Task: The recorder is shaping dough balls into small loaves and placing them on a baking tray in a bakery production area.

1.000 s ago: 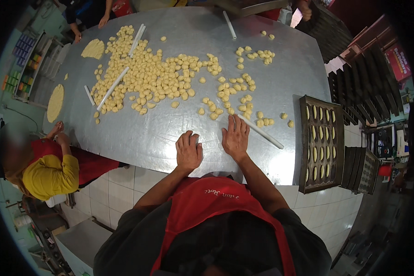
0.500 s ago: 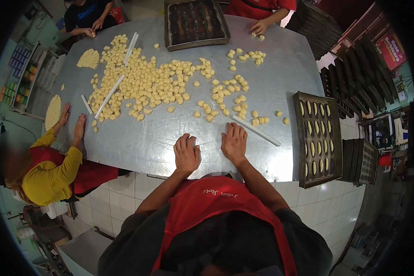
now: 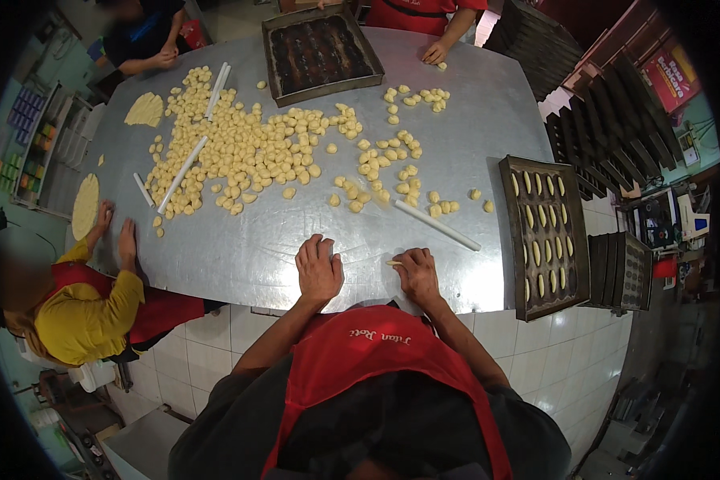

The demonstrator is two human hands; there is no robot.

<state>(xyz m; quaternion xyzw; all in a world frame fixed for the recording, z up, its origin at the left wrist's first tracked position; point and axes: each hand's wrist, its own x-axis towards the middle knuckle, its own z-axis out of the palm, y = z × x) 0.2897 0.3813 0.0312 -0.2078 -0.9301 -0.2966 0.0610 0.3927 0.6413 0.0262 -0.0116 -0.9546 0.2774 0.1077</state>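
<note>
My right hand (image 3: 418,274) rests near the front edge of the metal table, fingers curled together around a small pale dough piece (image 3: 393,262). One end of the dough pokes out past the fingertips on the left. To its left, my left hand (image 3: 320,270) lies palm down on the table, holding nothing, fingers slightly bent and apart. A white rolling rod (image 3: 438,225) slants just beyond my right hand. Farther off are loose dough balls (image 3: 374,164) and a large heap of dough balls (image 3: 252,148).
On the right, a dark baking tray (image 3: 545,304) holds rows of dough strips. Another dark tray (image 3: 326,92) sits at the far edge, a co-worker's hand behind it. More rods (image 3: 182,174) lie by the heap. A yellow-sleeved co-worker (image 3: 96,312) stands left, near a flat dough sheet (image 3: 86,206).
My right hand has drawn back toward me, and a dough piece now shows at its fingertips. The far tray has shifted slightly left and nearer. My left hand stays about where it was.
</note>
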